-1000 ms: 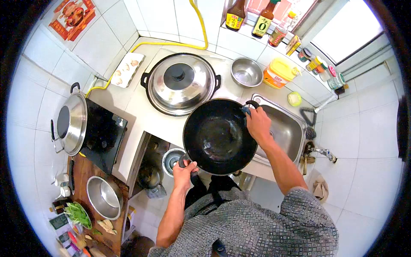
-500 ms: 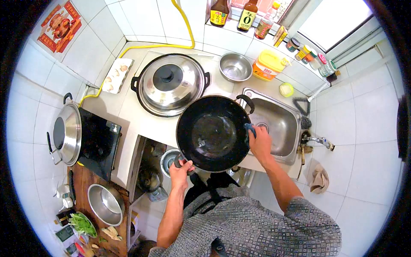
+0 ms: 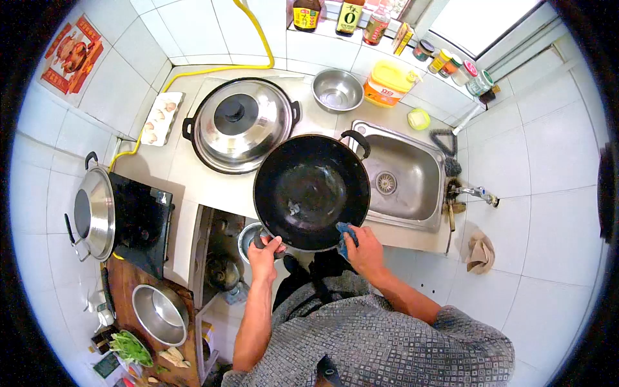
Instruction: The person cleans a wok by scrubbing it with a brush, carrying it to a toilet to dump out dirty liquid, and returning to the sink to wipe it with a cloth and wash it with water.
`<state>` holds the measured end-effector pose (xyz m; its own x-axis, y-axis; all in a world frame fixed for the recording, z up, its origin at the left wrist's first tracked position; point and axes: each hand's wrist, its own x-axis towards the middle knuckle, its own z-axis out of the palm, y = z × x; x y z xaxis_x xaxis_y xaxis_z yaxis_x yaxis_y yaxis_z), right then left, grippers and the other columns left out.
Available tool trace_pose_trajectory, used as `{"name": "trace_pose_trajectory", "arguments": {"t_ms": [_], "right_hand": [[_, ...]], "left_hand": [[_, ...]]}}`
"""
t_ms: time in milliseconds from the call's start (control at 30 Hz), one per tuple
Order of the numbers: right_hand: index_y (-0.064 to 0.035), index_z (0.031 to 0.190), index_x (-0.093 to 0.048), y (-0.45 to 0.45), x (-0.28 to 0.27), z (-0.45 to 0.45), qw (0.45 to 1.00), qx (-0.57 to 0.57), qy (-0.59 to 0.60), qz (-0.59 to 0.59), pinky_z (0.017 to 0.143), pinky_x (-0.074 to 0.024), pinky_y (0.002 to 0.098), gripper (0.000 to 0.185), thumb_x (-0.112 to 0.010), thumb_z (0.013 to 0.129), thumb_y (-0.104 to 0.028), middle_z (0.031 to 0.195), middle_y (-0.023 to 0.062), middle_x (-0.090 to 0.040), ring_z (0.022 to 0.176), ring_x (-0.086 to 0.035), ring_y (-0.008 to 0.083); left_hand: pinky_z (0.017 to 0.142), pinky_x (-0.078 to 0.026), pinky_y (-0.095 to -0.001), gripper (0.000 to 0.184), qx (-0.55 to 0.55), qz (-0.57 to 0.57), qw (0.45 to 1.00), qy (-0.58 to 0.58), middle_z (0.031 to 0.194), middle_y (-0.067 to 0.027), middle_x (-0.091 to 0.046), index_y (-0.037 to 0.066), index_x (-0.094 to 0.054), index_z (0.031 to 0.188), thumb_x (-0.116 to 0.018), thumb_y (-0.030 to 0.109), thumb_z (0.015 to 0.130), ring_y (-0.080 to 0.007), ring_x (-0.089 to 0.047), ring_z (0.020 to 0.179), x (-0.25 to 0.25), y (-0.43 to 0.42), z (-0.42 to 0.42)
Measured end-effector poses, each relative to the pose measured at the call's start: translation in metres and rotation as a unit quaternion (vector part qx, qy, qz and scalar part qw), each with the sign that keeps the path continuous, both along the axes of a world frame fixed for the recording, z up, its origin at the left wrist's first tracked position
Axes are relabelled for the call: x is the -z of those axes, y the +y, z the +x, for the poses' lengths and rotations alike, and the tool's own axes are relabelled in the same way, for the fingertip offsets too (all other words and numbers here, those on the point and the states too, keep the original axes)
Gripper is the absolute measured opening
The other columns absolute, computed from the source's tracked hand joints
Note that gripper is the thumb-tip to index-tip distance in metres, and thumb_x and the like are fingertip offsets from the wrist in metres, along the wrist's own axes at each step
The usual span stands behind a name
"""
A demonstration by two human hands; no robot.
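Note:
A black wok [image 3: 316, 184] is held tilted in front of me, partly over the counter's front edge. My left hand [image 3: 264, 258] is closed around its near-left handle, thumb at the rim. In my right hand [image 3: 363, 250] is a bunched blue cloth [image 3: 345, 238], pressed against the wok's near-right rim. The wok's far loop handle [image 3: 358, 143] points toward the sink. A small pale patch shows on the dark inner surface.
A steel sink [image 3: 425, 222] lies to the right, with a tap [image 3: 477, 192] beside it. Behind the wok stands a lidded pan [image 3: 271, 122]; a steel bowl [image 3: 338, 90] and a yellow tub [image 3: 387, 84] are farther back. On the left are an induction cooker [image 3: 145, 219] and another lidded pot [image 3: 103, 213].
My right hand has slid the cloth from the wok's right side down to its near-right rim. The wok has shifted slightly left in view, as has the whole scene.

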<state>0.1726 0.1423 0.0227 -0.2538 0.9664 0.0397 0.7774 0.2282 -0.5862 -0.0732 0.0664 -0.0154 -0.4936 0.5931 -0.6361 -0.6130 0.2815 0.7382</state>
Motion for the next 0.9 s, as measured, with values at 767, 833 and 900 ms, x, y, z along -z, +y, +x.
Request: {"name": "trace_pose_trajectory", "arguments": {"t_ms": [767,833,900], "right_hand": [[-0.0096,0.106,-0.065,0.158,-0.022,-0.053,0.986,-0.072,0.025,0.15,0.068,-0.0521,0.0474,0.023,-0.064,0.089,-0.026,0.093,0.0149,-0.061,0.084,-0.064,0.0355],[-0.0094,0.105,-0.065,0.19,-0.015,-0.06,0.986,-0.058,-0.015,0.154,0.069,-0.0521,0.0481,0.023,-0.063,0.089,-0.025,0.095,0.0158,-0.062,0.086,-0.064,0.0359],[-0.0094,0.105,-0.065,0.203,0.005,-0.058,0.987,-0.053,-0.029,0.151,0.069,-0.0521,0.0484,0.023,-0.063,0.089,-0.026,0.096,0.016,-0.062,0.086,-0.064,0.0363]], "left_hand": [[0.064,-0.056,-0.0306,0.029,0.023,0.013,1.0,0.014,0.081,-0.0046,-0.062,0.009,-0.047,0.073,-0.07,-0.007,0.082,-0.0163,-0.063,0.066,-0.001,-0.002,-0.001],[0.063,-0.056,-0.0311,0.031,0.025,0.006,1.0,0.009,0.08,-0.005,-0.061,0.01,-0.046,0.073,-0.07,-0.008,0.082,-0.0173,-0.063,0.066,0.005,-0.003,-0.002],[0.063,-0.056,-0.032,0.033,0.019,0.019,1.0,-0.003,0.08,-0.0057,-0.061,0.011,-0.044,0.073,-0.07,-0.008,0.081,-0.0179,-0.063,0.066,0.007,-0.005,-0.002]]}}
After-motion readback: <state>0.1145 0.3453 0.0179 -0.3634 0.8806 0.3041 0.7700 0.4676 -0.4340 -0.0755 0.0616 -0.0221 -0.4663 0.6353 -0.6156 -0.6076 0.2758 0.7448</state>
